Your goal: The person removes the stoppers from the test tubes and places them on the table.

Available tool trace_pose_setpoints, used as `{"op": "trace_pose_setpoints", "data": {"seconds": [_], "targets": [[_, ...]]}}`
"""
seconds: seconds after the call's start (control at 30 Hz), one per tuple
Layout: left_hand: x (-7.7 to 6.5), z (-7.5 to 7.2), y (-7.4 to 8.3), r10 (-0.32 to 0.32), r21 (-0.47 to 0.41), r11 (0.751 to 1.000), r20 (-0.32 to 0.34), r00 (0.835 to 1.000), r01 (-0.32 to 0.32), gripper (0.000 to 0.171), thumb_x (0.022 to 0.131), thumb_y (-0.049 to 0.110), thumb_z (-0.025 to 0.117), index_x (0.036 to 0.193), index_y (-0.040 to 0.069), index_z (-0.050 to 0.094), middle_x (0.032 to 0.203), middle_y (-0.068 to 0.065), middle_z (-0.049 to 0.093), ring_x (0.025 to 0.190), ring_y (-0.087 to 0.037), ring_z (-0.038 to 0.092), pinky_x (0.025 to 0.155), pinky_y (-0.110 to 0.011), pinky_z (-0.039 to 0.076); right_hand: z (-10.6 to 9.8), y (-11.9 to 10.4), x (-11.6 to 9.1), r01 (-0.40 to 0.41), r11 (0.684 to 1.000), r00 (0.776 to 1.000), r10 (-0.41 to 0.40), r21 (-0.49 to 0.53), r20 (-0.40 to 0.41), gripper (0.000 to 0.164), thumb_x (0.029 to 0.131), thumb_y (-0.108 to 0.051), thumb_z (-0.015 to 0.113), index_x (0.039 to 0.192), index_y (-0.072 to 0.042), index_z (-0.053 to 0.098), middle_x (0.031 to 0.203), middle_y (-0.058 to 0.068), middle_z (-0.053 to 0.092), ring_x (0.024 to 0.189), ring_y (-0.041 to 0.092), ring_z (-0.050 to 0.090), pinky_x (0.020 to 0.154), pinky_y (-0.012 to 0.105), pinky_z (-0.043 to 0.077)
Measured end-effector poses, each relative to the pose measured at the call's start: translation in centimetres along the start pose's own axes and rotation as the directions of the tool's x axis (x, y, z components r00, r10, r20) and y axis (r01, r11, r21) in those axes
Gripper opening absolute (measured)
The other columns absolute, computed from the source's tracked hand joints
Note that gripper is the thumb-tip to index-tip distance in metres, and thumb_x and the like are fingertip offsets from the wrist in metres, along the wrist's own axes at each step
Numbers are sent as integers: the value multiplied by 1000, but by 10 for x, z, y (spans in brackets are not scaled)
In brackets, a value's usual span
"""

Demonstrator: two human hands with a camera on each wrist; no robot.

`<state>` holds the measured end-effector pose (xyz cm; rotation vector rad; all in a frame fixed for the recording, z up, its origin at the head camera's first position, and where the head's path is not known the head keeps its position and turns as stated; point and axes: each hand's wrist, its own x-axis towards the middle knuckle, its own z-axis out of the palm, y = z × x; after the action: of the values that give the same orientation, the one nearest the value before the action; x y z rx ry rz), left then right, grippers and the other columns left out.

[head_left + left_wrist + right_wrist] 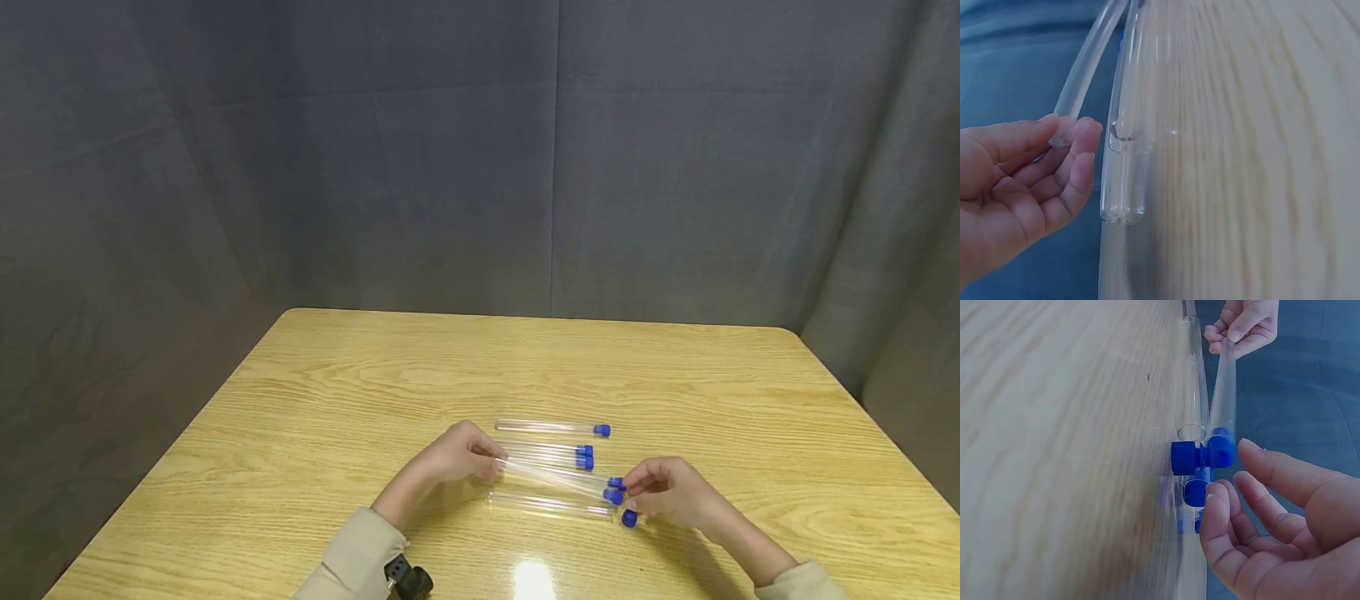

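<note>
My left hand (461, 452) pinches the rounded end of a clear test tube (1082, 78) between thumb and fingers. That tube slants up off the table, its blue cap (1221, 450) at the far end. Close by the cap is my right hand (675, 493), fingers loosely bent and thumb apart, holding nothing. A loose blue cap (629, 518) sits on the table below the right fingers. Beside it lies an uncapped test tube (551, 503), its open rim showing in the right wrist view. Another capped tube, with its blue cap (616, 482), lies behind the held one.
Farther back, two capped tubes (540, 451) lie side by side, and one more capped tube (543, 426) lies beyond them. The wooden table (420, 358) meets a grey curtain (420, 192) behind. A small black device (408, 579) is at the left sleeve.
</note>
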<state>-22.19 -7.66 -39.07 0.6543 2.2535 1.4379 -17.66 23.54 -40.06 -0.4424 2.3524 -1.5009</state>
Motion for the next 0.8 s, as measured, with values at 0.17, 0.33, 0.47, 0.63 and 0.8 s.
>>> {"op": "trace_pose_setpoints", "data": {"seconds": [0.17, 0.33, 0.47, 0.63, 0.8], "targets": [[-1, 0, 2, -16, -84, 996, -7, 1000, 15, 20, 85, -5, 54, 102, -15, 59, 89, -21, 63, 80, -30, 63, 70, -31, 51, -4, 0, -2, 22, 1000, 1000, -22, 21, -1, 42, 79, -8, 67, 108, 17, 49, 87, 10, 56, 78, 19, 53, 63, 24, 48], [1, 0, 4, 17, -65, 998, -10, 1000, -17, 21, 86, -1, 55, 103, -12, 61, 86, -20, 64, 78, -30, 63, 71, -32, 51, -11, -3, -6, 39, 999, 999, -39, 29, 1, 61, 81, -13, 66, 124, 18, 34, 95, 14, 56, 84, 24, 55, 69, 31, 50], [2, 1, 9, 50, -33, 998, -8, 999, -51, 21, 87, 1, 55, 103, -12, 61, 83, -19, 65, 73, -26, 62, 69, -30, 51, -15, -7, -7, 34, 999, 999, -33, 28, -27, 61, 83, -14, 65, 126, 17, 35, 99, 15, 55, 88, 23, 53, 72, 31, 49], [-1, 1, 19, 67, -40, 997, -17, 998, -68, 22, 86, 1, 55, 104, -12, 60, 89, -20, 65, 73, -25, 63, 70, -34, 51, -17, -13, -9, 46, 998, 997, -42, 52, -69, 58, 85, -14, 61, 127, 16, 35, 103, 16, 55, 87, 18, 54, 72, 32, 49], [-5, -1, 28, 103, -52, 993, -18, 994, -104, 23, 86, 3, 57, 104, -11, 61, 100, -22, 62, 71, -22, 63, 70, -34, 51, -20, -20, -13, 85, 993, 994, -78, 83, -83, 56, 87, -12, 58, 127, 18, 32, 99, 13, 55, 83, 18, 56, 72, 35, 50]]}}
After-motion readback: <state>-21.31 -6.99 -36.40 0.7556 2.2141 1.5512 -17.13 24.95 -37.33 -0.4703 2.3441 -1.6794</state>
